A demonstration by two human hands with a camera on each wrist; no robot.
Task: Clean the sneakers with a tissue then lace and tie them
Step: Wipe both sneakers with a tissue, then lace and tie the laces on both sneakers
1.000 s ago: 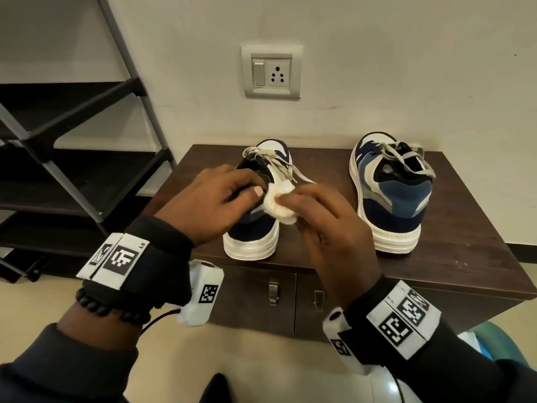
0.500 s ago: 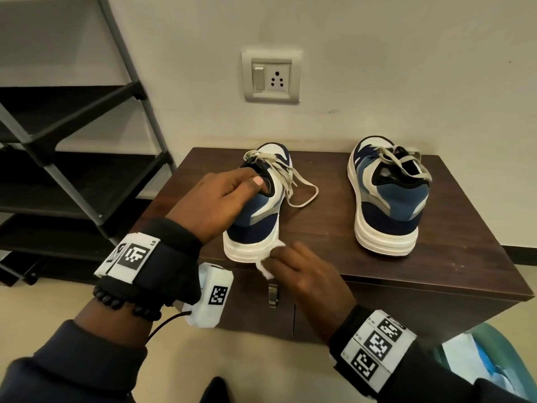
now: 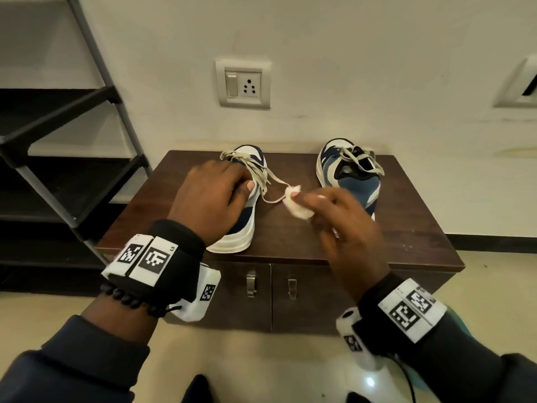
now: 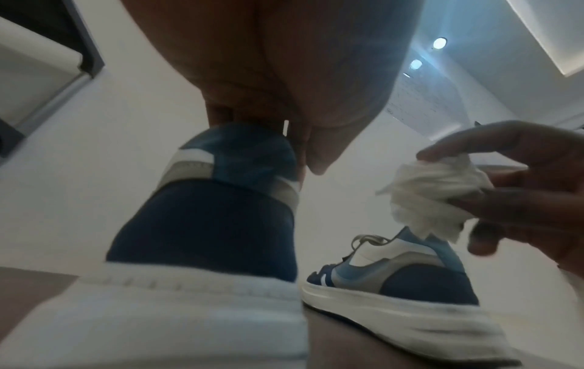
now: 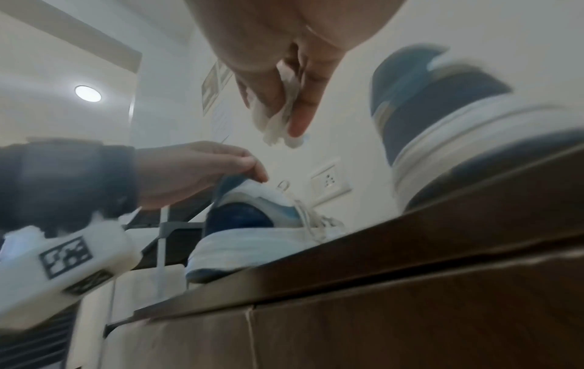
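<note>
Two blue, navy and white sneakers stand on a dark wooden cabinet [image 3: 406, 234], heels toward me. My left hand [image 3: 215, 199] grips the heel collar of the left sneaker [image 3: 247, 222] [image 4: 205, 224] [image 5: 252, 224], whose loose beige lace [image 3: 267, 181] trails onto the cabinet top. My right hand [image 3: 337, 216] pinches a crumpled white tissue [image 3: 296, 203] [image 4: 433, 197] [image 5: 278, 119] in the air between the two shoes, above the lace loop. The right sneaker [image 3: 351, 175] [image 4: 395, 282] [image 5: 442, 104] stands untouched with its laces loose.
The cabinet has two doors with metal handles [image 3: 251, 282] and stands against a white wall with a switch socket [image 3: 243, 84]. A dark metal shoe rack [image 3: 58, 170] stands to the left. Tiled floor lies below.
My right hand with the tissue went from the left sneaker's collar down to its sole, then rose to the space between the shoes. The left hand kept its hold on the heel.
</note>
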